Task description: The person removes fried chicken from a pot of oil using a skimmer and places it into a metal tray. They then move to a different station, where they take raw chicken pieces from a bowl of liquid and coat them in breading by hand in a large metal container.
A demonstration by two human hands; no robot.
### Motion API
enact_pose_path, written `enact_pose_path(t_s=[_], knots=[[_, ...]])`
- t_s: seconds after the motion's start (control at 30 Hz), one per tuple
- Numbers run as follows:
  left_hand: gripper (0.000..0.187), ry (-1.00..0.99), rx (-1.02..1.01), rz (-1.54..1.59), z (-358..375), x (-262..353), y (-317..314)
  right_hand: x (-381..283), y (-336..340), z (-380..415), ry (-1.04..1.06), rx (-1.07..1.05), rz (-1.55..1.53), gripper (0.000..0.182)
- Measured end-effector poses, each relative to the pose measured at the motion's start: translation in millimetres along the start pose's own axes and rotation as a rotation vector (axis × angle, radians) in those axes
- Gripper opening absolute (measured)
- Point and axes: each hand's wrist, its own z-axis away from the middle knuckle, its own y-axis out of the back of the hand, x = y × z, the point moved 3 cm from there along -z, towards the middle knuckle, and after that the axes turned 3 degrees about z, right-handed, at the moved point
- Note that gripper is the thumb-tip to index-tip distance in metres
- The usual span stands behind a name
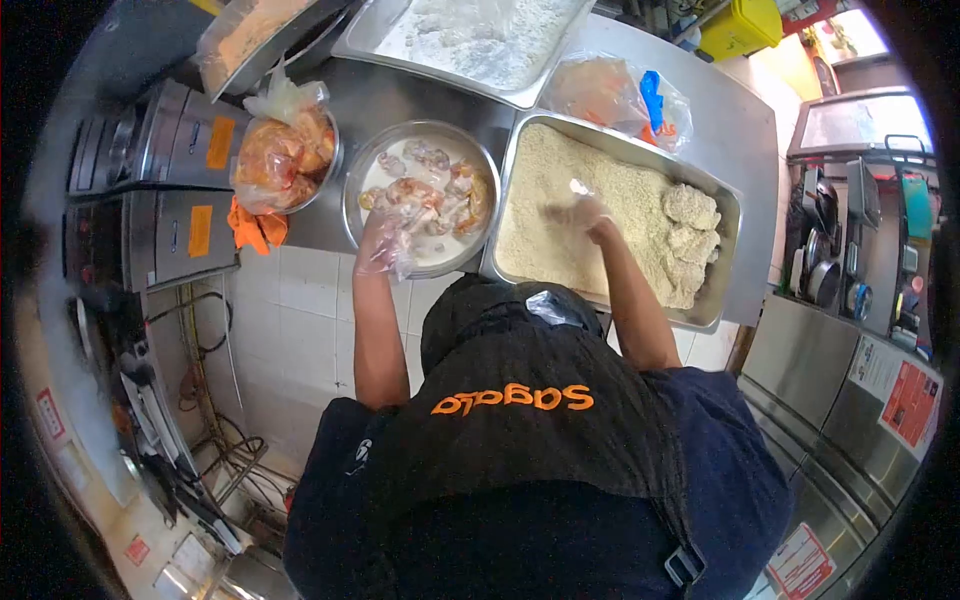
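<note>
My left hand (pixel 383 240), in a clear plastic glove, reaches over the near left rim of a round metal bowl (pixel 488 245). White milky liquid and several pieces of raw chicken (pixel 460 190) fill the bowl. The fingers, partly hidden, close on a chicken piece (pixel 412 197) at its middle. Over a deep steel tray (pixel 725 270) of pale crumb coating (pixel 560 165), my right hand (pixel 592 215) is smeared by motion, and its fingers do not show clearly. Several coated chicken pieces (pixel 692 225) lie together at the tray's right end.
Behind the bowl stands another steel tray with white flour (pixel 430 40). A plastic bag of marinated meat (pixel 285 150) sits in a bowl at left, above an orange cloth (pixel 258 225). Plastic bags (pixel 600 90) lie behind the crumb tray. Steel drawers (pixel 185 235) flank the left side.
</note>
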Motion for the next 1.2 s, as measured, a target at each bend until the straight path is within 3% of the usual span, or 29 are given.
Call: enact_pose_path(t_s=[0.03,0.13,0.27,0.33,0.4,0.47,0.53,0.57,0.6,0.63,0.67,0.7,0.73,0.8,0.83,0.9,0.93,1.0,1.03,1.1,1.13,1.2], knots=[[0.039,-0.017,-0.071,0.017,-9,-7,8,9,-1,7,0.208,-0.394,-0.123,0.052],[0.039,-0.144,-0.028,0.052,-17,-17,27,90,-48,-38,0.26,-0.348,-0.242,0.045],[0.037,-0.172,-0.017,0.149,-24,-15,35,23,24,25,0.218,-0.296,-0.273,0.05],[0.036,-0.184,-0.013,0.213,-27,-13,37,-2,61,49,0.173,-0.079,0.033,0.049],[0.035,-0.193,-0.01,0.274,-30,-13,39,-23,82,67,0.095,-0.049,0.02,0.051],[0.034,-0.191,-0.014,0.302,-36,-18,44,-17,89,63,0.068,0.242,0.131,0.045],[0.031,-0.149,0.019,0.293,-42,-25,50,-2,79,57,0.059,0.313,0.164,0.046],[0.031,-0.144,0.015,0.29,-42,-20,57,13,63,45,0.213,0.443,0.133,0.047],[0.03,0.102,-0.366,0.442,-40,-17,57,22,56,42,0.368,0.572,0.102,0.049],[0.029,0.351,-0.746,0.585,-32,-15,51,24,57,49,0.365,0.574,0.102,0.049],[0.029,0.352,-0.746,0.585,-21,-13,30,28,51,59,0.229,0.384,0.161,0.048],[0.029,0.076,-0.356,0.346,-8,-6,1,32,44,68,0.095,0.192,0.218,0.046],[0.028,-0.193,0.037,0.098,1,3,-8,36,43,74,0.097,0.188,0.217,0.046],[0.028,-0.178,0.073,0.033,2,2,-3,60,37,85,-0.337,-0.061,0.227,0.044],[0.028,-0.162,0.104,-0.032,2,1,1,63,31,90,-0.338,-0.066,0.226,0.044],[0.029,-0.08,0.126,0.098,-5,-9,22,70,12,100,-0.431,-0.3,-0.159,0.054],[0.029,-0.001,0.146,0.23,-10,-18,33,68,8,103,-0.435,-0.299,-0.163,0.054],[0.031,-0.049,0.165,0.124,-24,-29,46,48,-3,103,-0.308,-0.285,-0.748,0.065],[0.034,-0.102,0.182,0.023,-30,-31,49,54,-16,91,-0.313,-0.276,-0.755,0.065],[0.039,-0.096,0.148,0.038,-33,-33,52,65,-45,48,0.101,-0.303,-0.522,0.087],[0.045,-0.093,0.128,0.054,-31,-34,53,49,-45,44,0.101,-0.298,-0.522,0.087],[0.043,-0.11,0.113,0.126,-16,-19,15,14,-43,39,-0.204,-0.327,-0.748,0.082]])
